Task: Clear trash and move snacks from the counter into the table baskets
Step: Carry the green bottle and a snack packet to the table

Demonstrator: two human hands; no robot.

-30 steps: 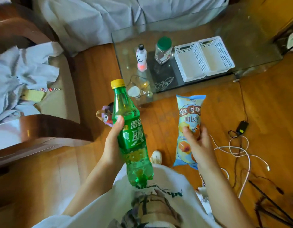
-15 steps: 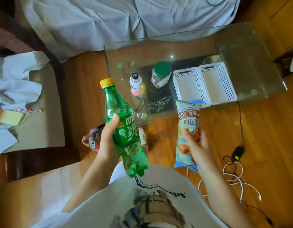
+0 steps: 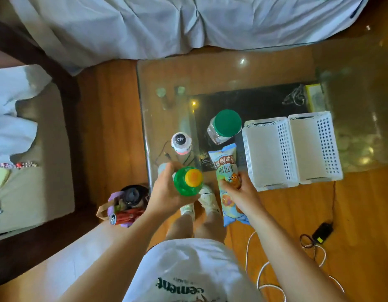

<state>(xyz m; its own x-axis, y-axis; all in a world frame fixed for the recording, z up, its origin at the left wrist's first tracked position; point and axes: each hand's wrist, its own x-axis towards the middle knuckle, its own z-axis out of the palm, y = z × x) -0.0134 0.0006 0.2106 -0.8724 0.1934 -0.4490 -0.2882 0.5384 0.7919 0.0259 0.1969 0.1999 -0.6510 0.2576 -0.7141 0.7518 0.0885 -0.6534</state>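
Observation:
My left hand (image 3: 167, 192) grips a green soda bottle (image 3: 187, 182) with a yellow cap, seen from above at the near edge of the glass table (image 3: 232, 68). My right hand (image 3: 241, 190) holds a light-blue snack packet (image 3: 224, 162) upright, its top over the table edge. Two white perforated baskets stand side by side on the table, the left basket (image 3: 269, 153) just right of the packet and the right basket (image 3: 315, 147) beyond it. Both look empty.
A small white bottle (image 3: 181, 142) with a black cap and a clear jar with a green lid (image 3: 226, 125) stand on the table left of the baskets. A bag of trash (image 3: 125, 203) sits on the floor at my left. Cables and a charger (image 3: 321, 232) lie on the floor to the right.
I have stepped up to the table and now look straight down on it. Both hands moved forward with the bottle and packet, which now reach the table's near edge.

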